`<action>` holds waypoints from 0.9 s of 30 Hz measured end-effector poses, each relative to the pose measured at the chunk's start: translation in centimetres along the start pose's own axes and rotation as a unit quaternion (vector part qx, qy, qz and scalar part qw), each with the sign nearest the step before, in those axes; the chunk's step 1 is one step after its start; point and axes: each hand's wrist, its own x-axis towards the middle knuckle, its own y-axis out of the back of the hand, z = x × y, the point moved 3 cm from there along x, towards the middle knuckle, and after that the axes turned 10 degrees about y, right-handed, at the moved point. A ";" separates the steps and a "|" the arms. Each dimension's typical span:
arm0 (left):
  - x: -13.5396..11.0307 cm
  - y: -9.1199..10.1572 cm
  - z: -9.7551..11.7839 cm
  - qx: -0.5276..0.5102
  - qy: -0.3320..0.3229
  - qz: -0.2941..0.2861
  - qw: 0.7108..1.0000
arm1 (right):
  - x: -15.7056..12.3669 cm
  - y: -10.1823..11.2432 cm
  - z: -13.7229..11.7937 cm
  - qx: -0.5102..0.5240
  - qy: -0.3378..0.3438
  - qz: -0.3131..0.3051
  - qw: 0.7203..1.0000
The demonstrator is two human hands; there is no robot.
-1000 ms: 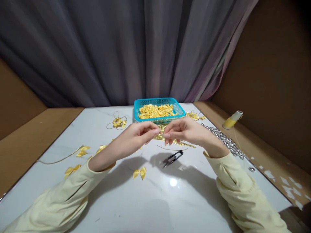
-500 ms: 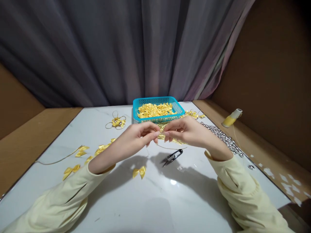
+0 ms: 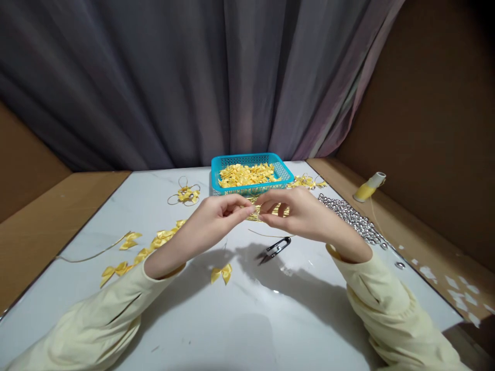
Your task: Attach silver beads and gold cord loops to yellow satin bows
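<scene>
My left hand [image 3: 228, 210] is closed in a pinch above the table, thumb against forefinger, on something small that I cannot make out. Close to it, my right hand [image 3: 296, 210] has its fingers bent and drawn together near the left fingertips; what they hold is too small to tell. A thin gold cord [image 3: 270, 236] shows just below the hands. Black-handled thread snips [image 3: 275, 250] lie under the right hand. One yellow ribbon bow [image 3: 221, 274] rests on the table nearer to me. Behind the fingers spreads a bundle of gold cords [image 3: 253, 215].
At the back stands a blue basket [image 3: 214, 178] of yellow bows. Silver beads [image 3: 358, 221] and a yellow thread spool [image 3: 369, 187] are on the right. Corded bows with beads [image 3: 187, 195] lie back left, loose bows [image 3: 160, 238] beside my left forearm.
My fingertips have parted slightly, and my right thumb and forefinger have spread a little. The gold cord below has shifted slightly left.
</scene>
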 end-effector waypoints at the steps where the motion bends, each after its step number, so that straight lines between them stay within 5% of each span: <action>1: 0.0 0.0 0.0 -0.002 0.001 0.002 1.000 | -0.1 0.0 0.0 0.007 -0.002 -0.002 1.000; 13: -0.1 -0.1 -0.1 -0.016 0.018 0.018 1.000 | 0.2 0.7 -0.4 0.047 -0.021 0.060 0.997; 27: -0.5 -0.7 0.2 0.077 -0.109 0.095 0.987 | 0.1 0.3 -0.5 -0.029 -0.037 0.003 0.999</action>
